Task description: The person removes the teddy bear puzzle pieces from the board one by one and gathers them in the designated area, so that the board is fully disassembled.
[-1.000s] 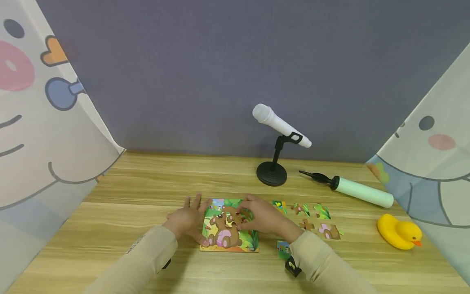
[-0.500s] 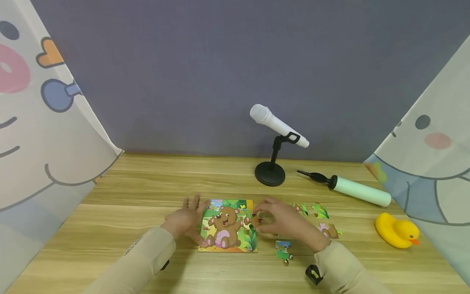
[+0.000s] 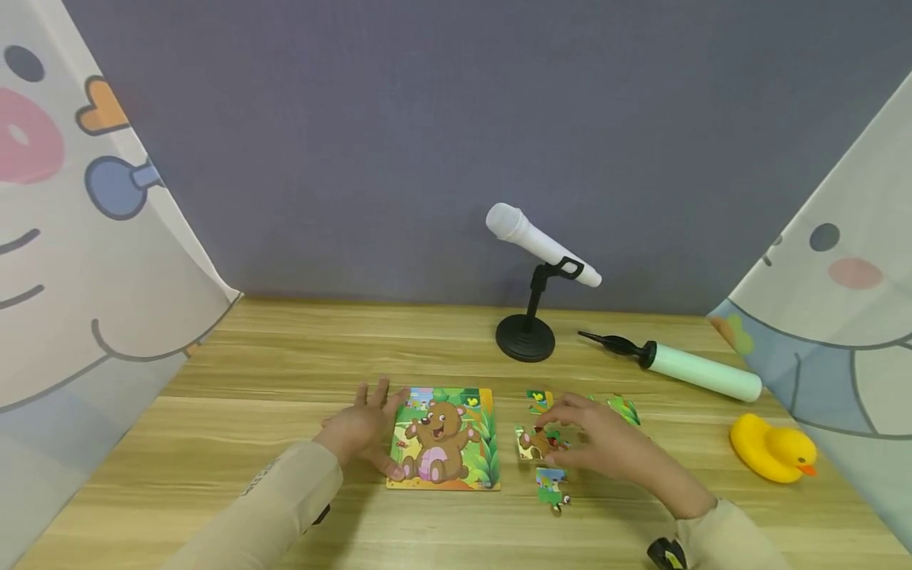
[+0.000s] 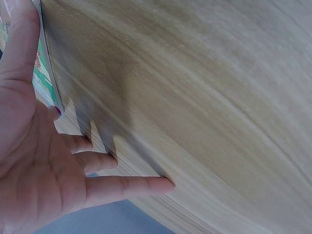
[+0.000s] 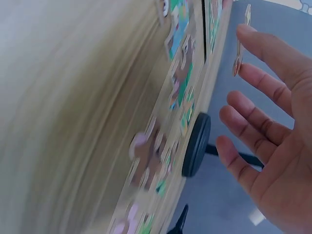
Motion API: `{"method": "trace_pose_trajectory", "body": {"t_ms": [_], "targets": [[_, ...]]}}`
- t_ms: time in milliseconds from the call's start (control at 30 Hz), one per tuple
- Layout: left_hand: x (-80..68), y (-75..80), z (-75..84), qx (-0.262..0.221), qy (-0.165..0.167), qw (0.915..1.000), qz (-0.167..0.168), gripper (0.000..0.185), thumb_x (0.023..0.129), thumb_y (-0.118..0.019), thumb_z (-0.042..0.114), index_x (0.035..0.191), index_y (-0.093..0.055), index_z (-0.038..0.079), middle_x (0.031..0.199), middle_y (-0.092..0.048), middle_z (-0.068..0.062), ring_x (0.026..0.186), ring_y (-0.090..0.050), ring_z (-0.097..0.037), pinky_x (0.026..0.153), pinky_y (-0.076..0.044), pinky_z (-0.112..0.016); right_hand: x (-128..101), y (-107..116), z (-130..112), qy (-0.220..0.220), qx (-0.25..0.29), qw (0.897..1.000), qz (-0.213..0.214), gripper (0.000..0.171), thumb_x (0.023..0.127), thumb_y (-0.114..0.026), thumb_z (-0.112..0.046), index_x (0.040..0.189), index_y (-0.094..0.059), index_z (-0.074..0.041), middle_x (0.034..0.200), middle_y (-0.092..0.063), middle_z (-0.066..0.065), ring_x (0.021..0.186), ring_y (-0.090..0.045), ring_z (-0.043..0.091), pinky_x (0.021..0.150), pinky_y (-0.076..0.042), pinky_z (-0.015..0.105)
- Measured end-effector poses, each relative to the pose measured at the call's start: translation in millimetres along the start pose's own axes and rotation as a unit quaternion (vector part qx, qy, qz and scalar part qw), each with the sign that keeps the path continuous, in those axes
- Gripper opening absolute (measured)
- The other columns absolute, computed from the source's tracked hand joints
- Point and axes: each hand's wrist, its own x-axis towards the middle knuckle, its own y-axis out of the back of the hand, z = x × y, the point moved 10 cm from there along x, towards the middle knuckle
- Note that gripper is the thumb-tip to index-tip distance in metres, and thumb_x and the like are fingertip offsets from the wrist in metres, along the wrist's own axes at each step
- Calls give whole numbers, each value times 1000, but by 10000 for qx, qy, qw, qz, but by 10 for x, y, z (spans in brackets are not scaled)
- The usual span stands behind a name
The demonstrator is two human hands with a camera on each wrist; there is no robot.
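Observation:
The square puzzle board (image 3: 456,479) with a brown bear picture lies flat on the wooden table. My left hand (image 3: 356,431) rests at its left side with fingers spread, thumb over the lower left corner and index finger at the upper left edge. To the right of the board, my right hand (image 3: 606,439) pinches a puzzle piece (image 3: 528,446) between thumb and index finger; the right wrist view shows that piece (image 5: 238,56) edge-on, raised off the table. Loose puzzle pieces lie around this hand: one above (image 3: 539,399), another below (image 3: 552,489), and others partly hidden behind it.
Behind the pieces stands a white microphone (image 3: 541,242) on a black stand (image 3: 525,339). A pale green hand pump (image 3: 701,370) with a black nozzle lies at the right, with a yellow rubber duck (image 3: 773,450) in front of it. A grey wall (image 3: 356,158) closes the back.
My right hand has moved right, off the board, taking the puzzle piece along; the whole bear picture now shows. My left hand stays at the board's left side.

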Motion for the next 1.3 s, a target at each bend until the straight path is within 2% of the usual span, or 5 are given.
{"method": "trace_pose_trajectory", "body": {"t_ms": [367,900,1033,1200,1300], "targets": [[-14,25,20,57,-56,9999,79,126,64,-91,45,162,-19,8,165,-8,-30,148,-10,-58,82,-37,-87,-425,123,138,398,-28,9984,390,34,86,-84,-31,115,-72,-18,107,-64,-5,85,-58,8,69,-53,29],[-17,21,12,6,44,10000,26,126,64,-91,43,162,-19,10,166,-7,-28,149,-8,-56,86,-35,-87,-879,94,490,249,-267,9987,358,39,80,-87,-37,115,-73,-24,111,-65,-9,96,-59,1,76,-55,27],[-16,23,10,59,39,10000,35,126,65,-91,44,162,-19,10,166,-7,-28,149,-10,-55,85,-36,-86,-927,44,569,-46,-390,9990,208,40,80,-85,-42,115,-72,-29,113,-66,-8,108,-64,17,83,-57,29],[-17,24,12,58,18,10000,53,126,64,-91,44,162,-19,10,166,-8,-28,149,-10,-55,84,-37,-86,-942,-5,605,-252,-161,9995,59,37,81,-85,-41,114,-72,-30,117,-67,-2,120,-52,62,90,-50,65],[-13,19,10,57,15,10000,43,126,65,-91,44,162,-20,10,166,-8,-29,149,-10,-56,84,-37,-86,-943,-18,609,-289,-132,9995,51,36,80,-86,-41,112,-72,-31,118,-67,2,119,-46,70,87,-43,73]]}}
